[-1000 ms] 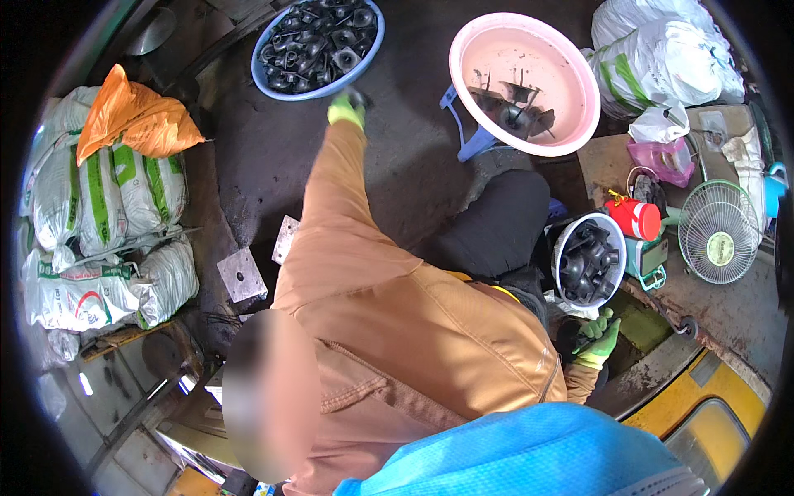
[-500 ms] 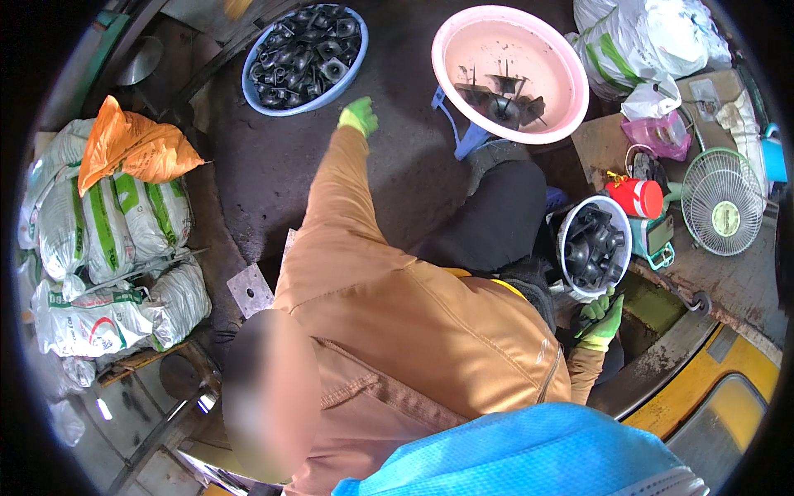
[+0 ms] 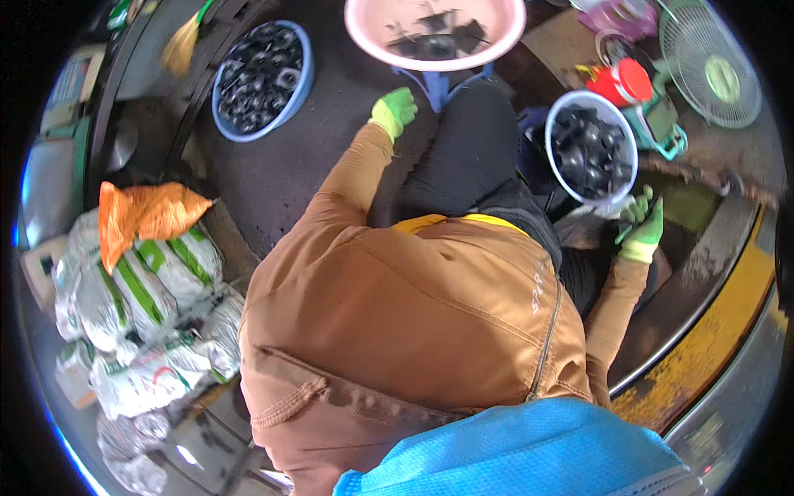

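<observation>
My left hand (image 3: 394,113), in a yellow-green glove, hangs over the dark floor just below the pink basin (image 3: 357,40). Its fingers are curled in and nothing shows in them, though the palm is hidden. Black cupped parts with square flanges fill a blue basin (image 3: 259,80) to its left. A few similar parts (image 3: 438,43) lie in the pink basin, on a blue stool (image 3: 438,89). Beside the rim of a white bucket (image 3: 552,153) of black parts (image 3: 590,150), my right hand (image 3: 643,223), gloved alike, has its fingers apart. I see nothing held in it.
Stacked white sacks (image 3: 141,289) with an orange bag (image 3: 149,217) stand at left, below a straw broom (image 3: 182,48). On the right are a red container (image 3: 620,81), a teal scale (image 3: 666,132) and a fan (image 3: 711,66). A yellow metal edge (image 3: 703,364) runs along the lower right.
My left hand has drawn away from the blue basin toward the pink basin and my body, and its fingers have curled. The whole view has shifted. My right hand stays beside the bucket.
</observation>
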A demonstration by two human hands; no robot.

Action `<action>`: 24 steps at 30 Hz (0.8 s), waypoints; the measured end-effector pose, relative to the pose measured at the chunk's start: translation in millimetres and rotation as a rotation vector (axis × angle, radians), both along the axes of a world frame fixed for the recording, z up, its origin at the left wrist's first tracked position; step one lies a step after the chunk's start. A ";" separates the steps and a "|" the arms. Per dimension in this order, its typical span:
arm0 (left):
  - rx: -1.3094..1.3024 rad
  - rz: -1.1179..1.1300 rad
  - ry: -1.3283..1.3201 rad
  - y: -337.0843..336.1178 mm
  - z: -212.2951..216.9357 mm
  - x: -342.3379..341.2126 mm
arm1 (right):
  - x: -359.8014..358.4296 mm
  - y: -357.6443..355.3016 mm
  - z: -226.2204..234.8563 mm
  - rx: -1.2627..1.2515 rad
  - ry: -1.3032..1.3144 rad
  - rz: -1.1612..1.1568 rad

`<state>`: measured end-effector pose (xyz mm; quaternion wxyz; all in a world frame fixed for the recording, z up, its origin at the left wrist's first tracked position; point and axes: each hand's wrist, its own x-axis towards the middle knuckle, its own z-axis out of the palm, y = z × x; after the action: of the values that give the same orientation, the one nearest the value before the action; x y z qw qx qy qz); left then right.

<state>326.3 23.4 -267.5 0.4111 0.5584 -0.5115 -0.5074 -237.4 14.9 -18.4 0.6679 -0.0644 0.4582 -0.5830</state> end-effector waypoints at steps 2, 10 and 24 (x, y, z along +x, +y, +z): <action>0.242 0.326 0.470 -38.4 44.3 -37.5 | -11.6 3.1 -1.0 -0.129 0.046 0.030; 0.170 -0.443 0.096 -83.4 207.6 -236.6 | -46.0 12.1 -1.8 -0.383 -0.097 -0.051; 0.001 -0.375 -0.896 -149.5 142.5 -398.9 | -32.8 15.5 9.5 -0.162 0.183 -0.170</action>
<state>-72.7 -126.1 -125.0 0.0519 0.6204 -0.7297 -0.2827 -270.2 30.4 -8.9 0.5641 -0.1321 0.4723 -0.6643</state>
